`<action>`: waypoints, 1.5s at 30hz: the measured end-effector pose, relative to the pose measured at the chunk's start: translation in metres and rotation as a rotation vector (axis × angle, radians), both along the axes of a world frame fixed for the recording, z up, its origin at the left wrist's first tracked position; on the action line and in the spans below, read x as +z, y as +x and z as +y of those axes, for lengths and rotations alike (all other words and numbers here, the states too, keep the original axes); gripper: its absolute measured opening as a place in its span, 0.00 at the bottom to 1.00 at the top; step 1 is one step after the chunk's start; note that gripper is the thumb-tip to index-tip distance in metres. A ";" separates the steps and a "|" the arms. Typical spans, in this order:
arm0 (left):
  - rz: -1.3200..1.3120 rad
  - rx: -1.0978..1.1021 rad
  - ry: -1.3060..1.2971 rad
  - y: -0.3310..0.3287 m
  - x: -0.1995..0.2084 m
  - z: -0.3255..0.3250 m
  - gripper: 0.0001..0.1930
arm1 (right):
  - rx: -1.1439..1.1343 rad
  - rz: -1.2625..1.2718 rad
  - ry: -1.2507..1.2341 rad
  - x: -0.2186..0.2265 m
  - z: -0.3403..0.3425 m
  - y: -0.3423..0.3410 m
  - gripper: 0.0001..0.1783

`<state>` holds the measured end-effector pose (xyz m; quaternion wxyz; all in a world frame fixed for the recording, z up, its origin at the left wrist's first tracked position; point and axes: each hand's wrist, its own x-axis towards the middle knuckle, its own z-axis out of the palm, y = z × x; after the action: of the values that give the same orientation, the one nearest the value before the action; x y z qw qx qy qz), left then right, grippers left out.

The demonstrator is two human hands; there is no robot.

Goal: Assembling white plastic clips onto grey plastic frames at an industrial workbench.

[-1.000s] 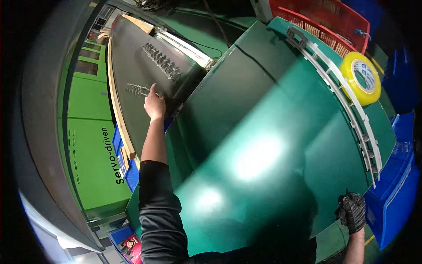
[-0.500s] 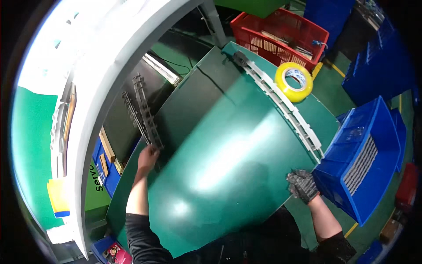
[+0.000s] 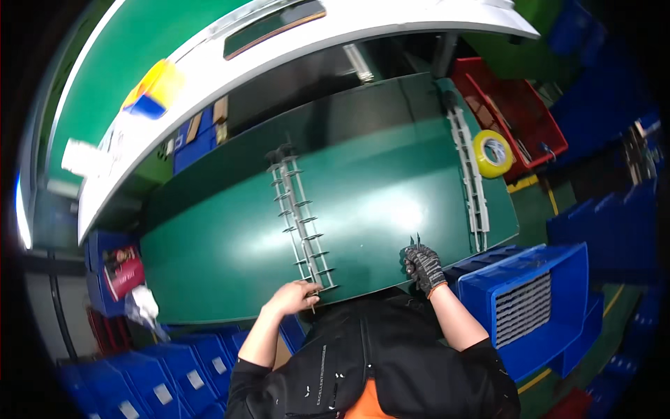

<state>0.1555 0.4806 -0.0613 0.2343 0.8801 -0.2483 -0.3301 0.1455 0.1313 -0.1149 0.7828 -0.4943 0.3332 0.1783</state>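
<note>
Left hand (image 3: 296, 297) (nearer) closed on ribbed strip (image 3: 301, 227) at bench (image 3: 209, 244) front edge, long axis rearward; right hand (image 3: 424, 269) grips pronged tool (image 3: 412, 242).

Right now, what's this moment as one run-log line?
left hand: bare, touching near end of grey finned strips | right hand: gloved, holding dark pointed tool | yellow tape roll: beside white strips

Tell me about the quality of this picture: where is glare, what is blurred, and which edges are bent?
Head view: white glare lies on the green table, beyond the gloved right hand; head view: the yellow item at upper left looks soft, while the spiked strip reads more clearly; head view: the white frame at top bows into an arc, and the corners fall to black.
</note>
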 end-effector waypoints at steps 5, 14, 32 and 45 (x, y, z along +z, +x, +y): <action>-0.265 0.744 -0.029 0.017 0.016 0.032 0.17 | 0.146 0.128 0.318 0.000 0.065 -0.018 0.05; -0.215 1.152 0.148 0.039 -0.037 -0.027 0.30 | 0.625 -0.026 0.091 0.026 0.092 -0.010 0.12; 0.308 0.723 -0.863 -0.057 0.052 0.021 0.07 | 0.373 -0.408 0.103 0.117 0.134 0.097 0.07; 0.631 0.998 -1.136 -0.031 0.077 -0.046 0.24 | 0.506 -0.498 -0.167 0.130 0.087 0.067 0.14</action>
<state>0.1248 0.4341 0.0155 0.8224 0.5000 0.1208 -0.2430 0.2129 0.2179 0.0153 0.7281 -0.6516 0.0128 0.2125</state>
